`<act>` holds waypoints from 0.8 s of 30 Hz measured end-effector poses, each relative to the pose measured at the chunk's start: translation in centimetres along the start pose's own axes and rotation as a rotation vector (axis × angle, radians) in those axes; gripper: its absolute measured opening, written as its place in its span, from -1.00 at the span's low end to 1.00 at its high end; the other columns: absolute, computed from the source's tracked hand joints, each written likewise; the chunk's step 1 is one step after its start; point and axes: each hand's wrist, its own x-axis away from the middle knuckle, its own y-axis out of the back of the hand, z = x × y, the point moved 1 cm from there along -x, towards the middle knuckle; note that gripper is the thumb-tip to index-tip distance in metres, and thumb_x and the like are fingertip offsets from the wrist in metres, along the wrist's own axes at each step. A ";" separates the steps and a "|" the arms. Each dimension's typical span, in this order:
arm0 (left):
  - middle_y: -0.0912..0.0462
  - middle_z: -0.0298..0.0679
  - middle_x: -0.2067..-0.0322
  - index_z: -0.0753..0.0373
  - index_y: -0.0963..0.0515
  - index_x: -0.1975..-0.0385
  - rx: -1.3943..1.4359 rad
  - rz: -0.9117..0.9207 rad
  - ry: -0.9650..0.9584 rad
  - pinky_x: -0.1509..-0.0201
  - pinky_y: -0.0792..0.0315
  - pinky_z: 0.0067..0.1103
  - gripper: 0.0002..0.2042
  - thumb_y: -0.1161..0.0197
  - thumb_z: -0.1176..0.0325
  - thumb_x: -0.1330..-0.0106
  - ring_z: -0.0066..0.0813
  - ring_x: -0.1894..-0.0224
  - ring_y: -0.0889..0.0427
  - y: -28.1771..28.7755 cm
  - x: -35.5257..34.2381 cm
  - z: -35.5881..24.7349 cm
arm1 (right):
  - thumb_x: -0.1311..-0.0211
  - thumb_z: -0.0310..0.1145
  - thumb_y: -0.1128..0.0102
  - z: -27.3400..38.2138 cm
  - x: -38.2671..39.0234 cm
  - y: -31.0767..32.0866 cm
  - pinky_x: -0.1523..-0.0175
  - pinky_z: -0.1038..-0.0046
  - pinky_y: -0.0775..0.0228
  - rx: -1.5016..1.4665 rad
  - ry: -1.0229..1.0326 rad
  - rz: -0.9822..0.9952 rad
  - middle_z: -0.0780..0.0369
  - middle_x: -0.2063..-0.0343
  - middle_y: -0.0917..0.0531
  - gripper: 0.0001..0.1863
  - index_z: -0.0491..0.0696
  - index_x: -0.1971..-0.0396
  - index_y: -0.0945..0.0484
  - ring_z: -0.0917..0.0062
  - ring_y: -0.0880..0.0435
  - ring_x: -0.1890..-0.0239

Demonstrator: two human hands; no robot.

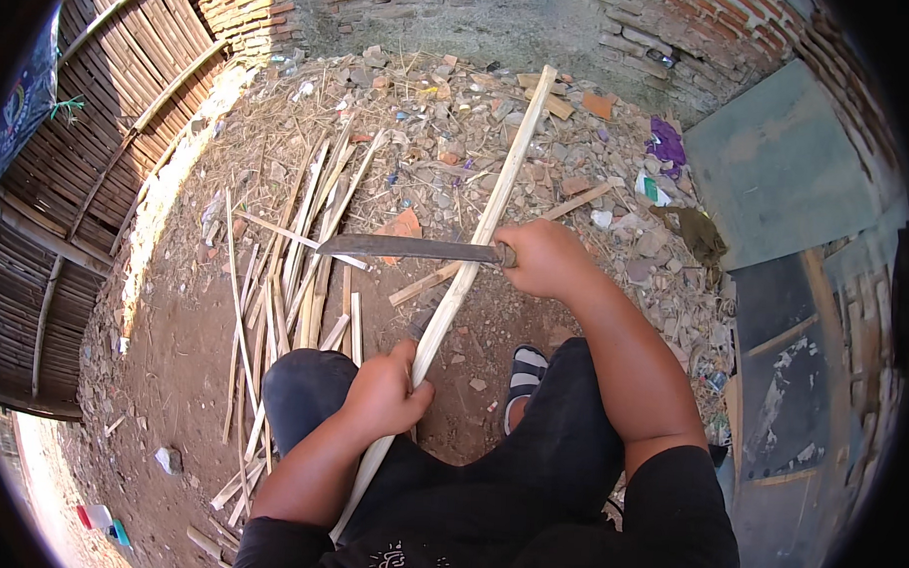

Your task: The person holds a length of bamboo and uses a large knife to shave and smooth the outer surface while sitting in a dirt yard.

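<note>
The left hand [384, 392] curls tight around a long wood stick [506, 181], which slants up past the right hand [545, 259]. That hand squeezes a big knife [406, 247] that crosses over the stick.

- This is a yard outside, with bare dirt ground [186, 375] and bright sun on the left side.
- Old brick wall [245, 21] at the back, and a bamboo wall [132, 57] on the left.
- Lots of broken stones [461, 109] and bits of trash, like a purple rag [666, 143].
- Flat gray board [779, 160] on the right.
- A big knife [406, 247] and a long wood stick [499, 195] make it a work spot too.
</note>
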 end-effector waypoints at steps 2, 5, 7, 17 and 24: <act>-0.63 0.14 0.52 0.38 -0.45 0.19 -0.006 -0.014 -0.031 0.25 -0.55 -0.12 -0.67 -0.34 0.31 -0.17 0.21 0.38 -0.68 0.0 0.3 -0.4 | -0.07 -0.26 -0.39 -2.6 -0.9 -0.1 0.05 0.13 -0.60 -0.088 -0.072 -0.026 0.02 0.29 -0.75 -0.59 0.00 0.03 -0.70 0.09 -0.75 0.18; -0.63 0.14 0.52 0.38 -0.45 0.19 -0.012 0.001 -0.007 0.25 -0.55 -0.12 -0.67 -0.34 0.31 -0.17 0.21 0.38 -0.69 0.2 0.0 -0.1 | -0.09 -0.25 -0.40 -5.9 -1.2 -0.7 0.08 0.11 -0.58 -0.173 -0.211 -0.137 0.01 0.31 -0.74 -0.60 -0.01 0.04 -0.69 0.08 -0.74 0.20; -0.63 0.13 0.52 0.38 -0.45 0.20 -0.003 0.009 -0.003 0.25 -0.55 -0.12 -0.68 -0.34 0.31 -0.17 0.21 0.38 -0.68 0.2 0.0 -0.3 | -0.09 -0.23 -0.40 -6.2 -1.2 -0.6 0.09 0.10 -0.57 -0.173 -0.207 -0.191 0.00 0.32 -0.74 -0.60 -0.02 0.04 -0.69 0.07 -0.74 0.20; -0.63 0.12 0.51 0.37 -0.43 0.22 -0.059 -0.016 -0.014 0.23 -0.54 -0.11 -0.67 -0.36 0.30 -0.17 0.22 0.37 -0.68 -0.3 0.0 0.1 | -0.08 -0.24 -0.42 -4.5 -0.9 -0.5 0.03 0.10 -0.57 -0.154 -0.150 -0.117 -0.01 0.28 -0.74 -0.59 -0.04 0.05 -0.69 0.05 -0.73 0.15; -0.64 0.17 0.48 0.38 -0.43 0.16 -0.012 0.023 0.013 0.20 -0.54 -0.09 -0.65 -0.36 0.31 -0.18 0.25 0.33 -0.68 -0.1 0.4 -0.5 | -0.06 -0.26 -0.39 -4.0 -0.9 -1.1 0.04 0.11 -0.57 -0.086 -0.033 -0.073 0.00 0.32 -0.75 -0.61 -0.01 0.06 -0.70 0.06 -0.74 0.17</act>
